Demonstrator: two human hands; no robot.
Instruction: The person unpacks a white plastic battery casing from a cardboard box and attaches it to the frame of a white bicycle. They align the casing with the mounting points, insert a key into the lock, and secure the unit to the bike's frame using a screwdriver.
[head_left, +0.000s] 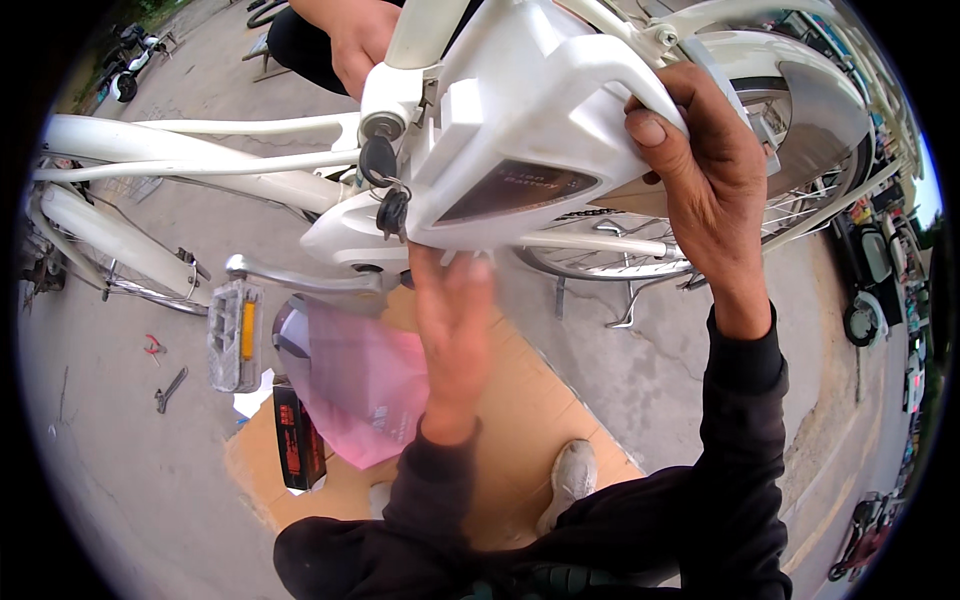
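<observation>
A white electric bike battery pack sits tilted in the white bicycle frame. My right hand is closed around the loop handle at its right end, with the thumb pressed on the handle's near side. My left hand, blurred by motion, reaches up to the pack's lower edge; its fingertips are partly hidden behind it. A key with a black head stands in the lock left of the pack, and a second black key hangs from its ring.
Another person's hand rests by the frame tube. A crank pedal sticks out at left. Below lie cardboard, a pink bag and a black box. Red-handled pliers and a wrench lie on the ground.
</observation>
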